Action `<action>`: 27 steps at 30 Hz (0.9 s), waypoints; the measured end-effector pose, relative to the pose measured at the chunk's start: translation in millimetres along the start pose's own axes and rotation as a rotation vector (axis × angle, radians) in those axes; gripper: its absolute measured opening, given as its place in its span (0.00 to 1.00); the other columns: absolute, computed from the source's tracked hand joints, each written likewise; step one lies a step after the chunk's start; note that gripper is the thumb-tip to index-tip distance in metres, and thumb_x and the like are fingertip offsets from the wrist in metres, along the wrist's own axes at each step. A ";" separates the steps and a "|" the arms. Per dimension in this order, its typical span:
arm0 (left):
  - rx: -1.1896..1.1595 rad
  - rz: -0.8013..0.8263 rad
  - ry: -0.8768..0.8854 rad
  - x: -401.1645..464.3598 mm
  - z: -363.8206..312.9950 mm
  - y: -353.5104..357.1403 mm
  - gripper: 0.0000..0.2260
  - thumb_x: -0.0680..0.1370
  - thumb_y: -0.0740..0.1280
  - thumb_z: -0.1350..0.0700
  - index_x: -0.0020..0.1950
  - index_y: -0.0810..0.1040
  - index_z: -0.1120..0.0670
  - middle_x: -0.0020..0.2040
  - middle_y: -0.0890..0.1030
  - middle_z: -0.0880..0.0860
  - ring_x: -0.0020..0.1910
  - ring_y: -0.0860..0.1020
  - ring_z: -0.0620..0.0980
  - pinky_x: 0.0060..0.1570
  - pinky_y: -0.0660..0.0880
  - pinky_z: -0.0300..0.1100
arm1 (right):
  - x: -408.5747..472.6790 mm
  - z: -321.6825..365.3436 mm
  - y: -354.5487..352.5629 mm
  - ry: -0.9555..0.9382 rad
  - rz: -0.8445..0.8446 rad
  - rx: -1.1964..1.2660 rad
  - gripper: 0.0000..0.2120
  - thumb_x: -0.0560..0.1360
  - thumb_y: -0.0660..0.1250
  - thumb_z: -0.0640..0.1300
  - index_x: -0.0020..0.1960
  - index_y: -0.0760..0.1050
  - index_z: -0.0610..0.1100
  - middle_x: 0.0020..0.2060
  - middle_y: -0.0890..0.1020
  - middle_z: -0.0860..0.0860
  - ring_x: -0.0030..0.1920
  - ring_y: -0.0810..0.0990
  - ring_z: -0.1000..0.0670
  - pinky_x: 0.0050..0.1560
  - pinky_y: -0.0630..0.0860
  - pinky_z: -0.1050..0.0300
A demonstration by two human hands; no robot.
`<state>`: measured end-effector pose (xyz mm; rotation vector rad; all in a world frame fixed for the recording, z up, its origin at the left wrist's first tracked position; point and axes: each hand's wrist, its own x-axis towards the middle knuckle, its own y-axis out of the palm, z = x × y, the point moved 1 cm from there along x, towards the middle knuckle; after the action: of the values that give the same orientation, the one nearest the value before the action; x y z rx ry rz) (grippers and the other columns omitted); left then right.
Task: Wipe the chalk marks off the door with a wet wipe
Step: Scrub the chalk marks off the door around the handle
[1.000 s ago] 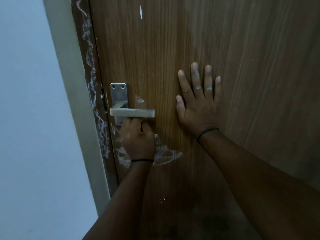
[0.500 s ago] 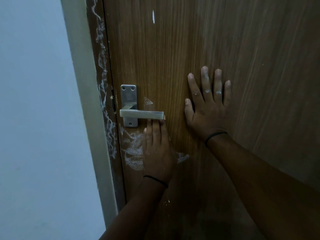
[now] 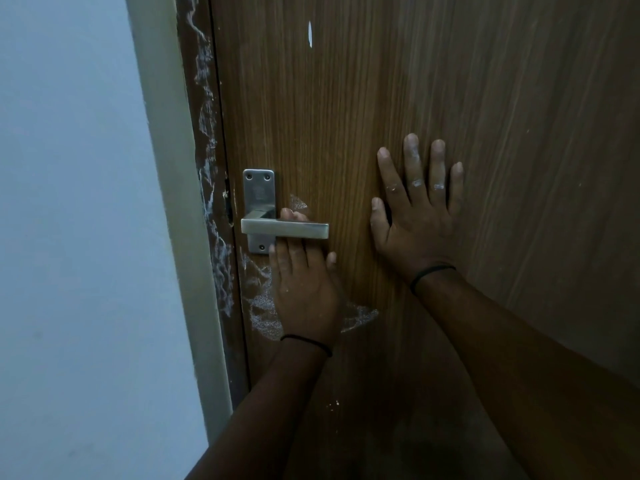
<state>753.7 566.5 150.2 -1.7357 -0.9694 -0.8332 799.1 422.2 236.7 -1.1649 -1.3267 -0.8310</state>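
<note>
Pale wall (image 3: 69, 237) left; brown wooden door (image 3: 450, 81) fills the rest. Chalk marks (image 3: 263, 313) smear the door below the metal handle (image 3: 287, 229) and its frame edge. Left hand (image 3: 304, 289) flat over marks, fingers (image 3: 289, 214) straight, reaching behind handle. Right hand (image 3: 415, 216) flat, spread, holding nothing. Wipe not visible.

- Head view: worn camera, facing a wooden door (image 3: 450, 81) at close range, angled slightly downward.
- Left hand (image 3: 304, 289) lower centre; right hand (image 3: 415, 216) just right, higher.
- Single view only.
</note>
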 end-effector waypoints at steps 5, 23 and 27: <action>-0.064 0.069 -0.070 -16.8 -18.7 1.9 0.29 0.83 0.54 0.47 0.78 0.55 0.63 0.79 0.53 0.64 0.79 0.51 0.61 0.75 0.57 0.58 | -0.2 -1.4 0.4 0.004 -0.007 -0.009 0.27 0.81 0.55 0.54 0.79 0.58 0.50 0.78 0.59 0.45 0.78 0.54 0.39 0.75 0.53 0.35; -0.132 0.023 0.021 -1.4 -13.0 -1.5 0.30 0.83 0.54 0.48 0.79 0.51 0.63 0.79 0.50 0.62 0.79 0.49 0.58 0.77 0.53 0.55 | -0.1 0.5 -0.9 0.003 0.000 -0.011 0.27 0.81 0.55 0.53 0.79 0.57 0.50 0.78 0.58 0.45 0.78 0.54 0.39 0.75 0.52 0.35; -0.189 -0.043 0.022 24.5 -14.9 -5.4 0.30 0.83 0.55 0.50 0.79 0.49 0.63 0.80 0.48 0.61 0.80 0.45 0.57 0.78 0.51 0.53 | -0.7 0.5 0.5 0.003 0.014 -0.004 0.27 0.81 0.54 0.54 0.79 0.56 0.50 0.78 0.57 0.46 0.78 0.52 0.40 0.75 0.51 0.35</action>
<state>758.5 559.7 178.1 -1.8668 -0.9411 -0.9966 799.3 422.7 235.9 -1.1742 -1.3136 -0.8256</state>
